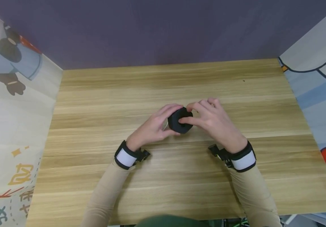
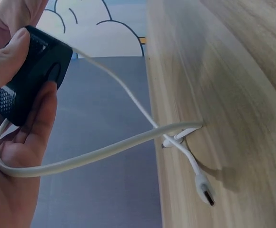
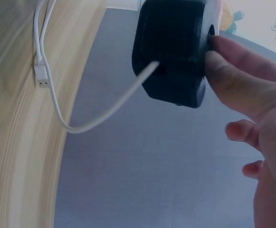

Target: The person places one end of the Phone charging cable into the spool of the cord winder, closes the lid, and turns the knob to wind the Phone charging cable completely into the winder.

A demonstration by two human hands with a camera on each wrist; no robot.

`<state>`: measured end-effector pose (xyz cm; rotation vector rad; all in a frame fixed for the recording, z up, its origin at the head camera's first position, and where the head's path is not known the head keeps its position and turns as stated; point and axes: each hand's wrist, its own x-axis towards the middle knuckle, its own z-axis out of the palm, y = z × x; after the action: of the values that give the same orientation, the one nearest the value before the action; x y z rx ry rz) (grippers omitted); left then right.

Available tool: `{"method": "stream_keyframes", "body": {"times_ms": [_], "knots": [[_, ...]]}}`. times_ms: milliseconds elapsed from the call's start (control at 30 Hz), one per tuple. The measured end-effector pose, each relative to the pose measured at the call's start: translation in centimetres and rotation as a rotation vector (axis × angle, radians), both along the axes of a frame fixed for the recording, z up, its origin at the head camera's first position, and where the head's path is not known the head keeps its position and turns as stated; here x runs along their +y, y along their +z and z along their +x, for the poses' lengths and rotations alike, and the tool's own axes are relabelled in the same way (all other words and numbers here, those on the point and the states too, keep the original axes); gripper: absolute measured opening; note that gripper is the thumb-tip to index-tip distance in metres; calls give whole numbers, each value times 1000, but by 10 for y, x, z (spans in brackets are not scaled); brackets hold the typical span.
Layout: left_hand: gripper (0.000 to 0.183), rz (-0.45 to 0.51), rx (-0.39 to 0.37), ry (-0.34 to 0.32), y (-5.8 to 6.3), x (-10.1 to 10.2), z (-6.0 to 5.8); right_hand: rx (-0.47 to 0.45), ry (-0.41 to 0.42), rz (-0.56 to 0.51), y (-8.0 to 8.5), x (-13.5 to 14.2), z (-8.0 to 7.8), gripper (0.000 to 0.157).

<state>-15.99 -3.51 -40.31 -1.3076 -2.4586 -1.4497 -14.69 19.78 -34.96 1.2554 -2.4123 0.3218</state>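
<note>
A black, many-sided cable winder (image 1: 175,123) is held above the middle of the table. My left hand (image 1: 154,126) grips its outer edge, fingers on the far side and thumb on the near side. At the round recess in its face, my right hand (image 1: 212,121) pinches with thumb and forefinger; its other fingers are loosely bent. A white USB cable (image 2: 90,159) comes out of opposite sides of the winder. In the left wrist view, a small plug (image 2: 204,190) hangs at one end; the right wrist view shows a USB-A plug (image 3: 42,75).
Around the hands spreads a wood-grain table (image 1: 109,94). A dark blue-grey panel (image 1: 163,34) stands along its far edge, with printed walls on the left (image 1: 15,126) and right (image 1: 316,94). A tiny dark speck (image 1: 243,80) lies at the far right.
</note>
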Motion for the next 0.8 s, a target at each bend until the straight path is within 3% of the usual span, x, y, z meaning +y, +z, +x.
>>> {"method": "stream_keyframes", "body": {"times_ms": [333, 667, 800], "knots": [[85, -44, -47, -50, 5, -4, 1, 28, 24, 12, 1, -1, 0, 27], [80, -33, -52, -23, 7, -5, 2, 70, 8, -64, -4, -5, -4, 19], [79, 24, -51, -1, 18, -3, 6, 73, -18, -132, -7, -9, -3, 21]]}}
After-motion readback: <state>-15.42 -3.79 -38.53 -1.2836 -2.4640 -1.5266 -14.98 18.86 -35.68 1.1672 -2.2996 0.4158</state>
